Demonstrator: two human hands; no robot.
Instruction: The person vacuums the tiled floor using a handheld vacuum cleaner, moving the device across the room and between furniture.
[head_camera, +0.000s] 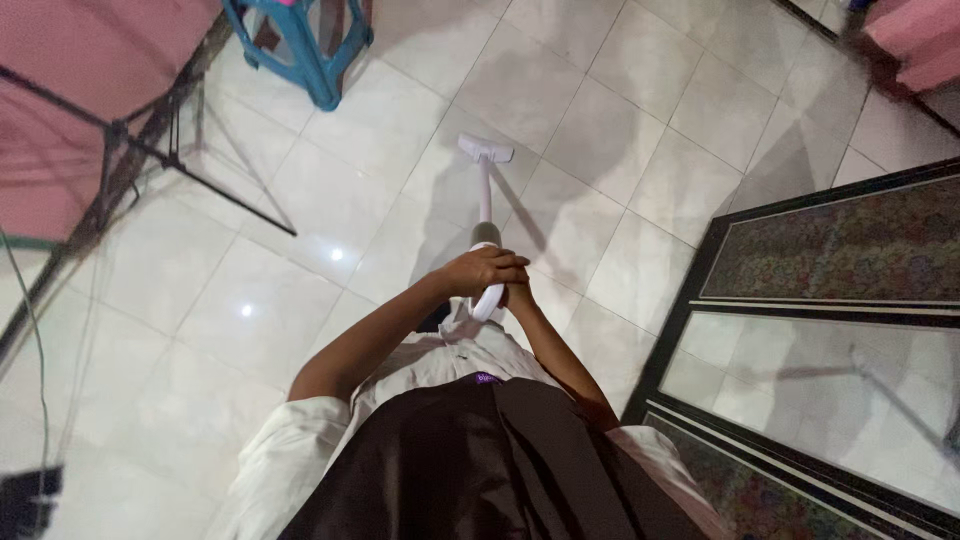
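So the biggest thing in view was the tiled floor (560, 130), pale glossy squares with a couple of light reflections on them, filling most of the shot. On the right lay a dark patterned rug (850, 250) with a black border, and a mirror or glass panel (830, 390) sat flat just beside it. Upper left had a pink cloth (80, 90) draped over a black metal stand (140, 150), and a blue plastic stool (310, 60) stood near the top edge.

From where I was watching, the stick vacuum (486, 200) ran straight out in front of the person, its white floor head (486, 150) flat on the tiles, well apart from the rug and the stool. The left hand (480, 270) was wrapped over the top of the handle, fingers curled shut around it. The right hand (518, 296) sat just under it, mostly hidden, but looked clamped on the same handle.

What worried me: a thin cable (35, 330) trailed down the left side, and the stand's legs splayed across the floor there. I'd guess a wide sweep left could snag either. Swinging right could catch the rug's edge or knock the glass panel, and those glossy tiles looked slippery.
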